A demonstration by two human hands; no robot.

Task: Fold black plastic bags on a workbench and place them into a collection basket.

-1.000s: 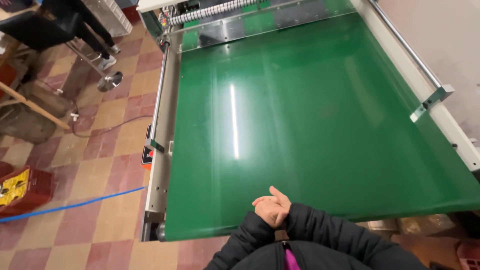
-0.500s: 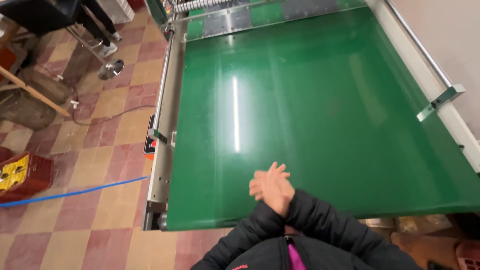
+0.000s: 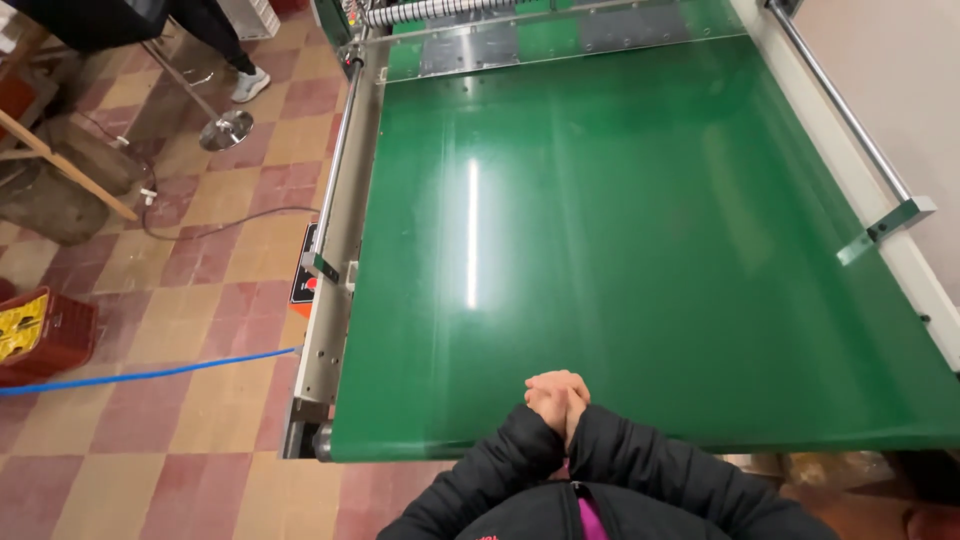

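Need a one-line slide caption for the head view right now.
Left hand and right hand clasped together over the near edge of a bare green conveyor belt.

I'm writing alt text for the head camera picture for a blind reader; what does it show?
A person in a black jacket presses the left hand and right hand together, palm to palm, over the near edge of a wide, glossy green conveyor belt. A blue hose crosses the checkered tile floor to the left.
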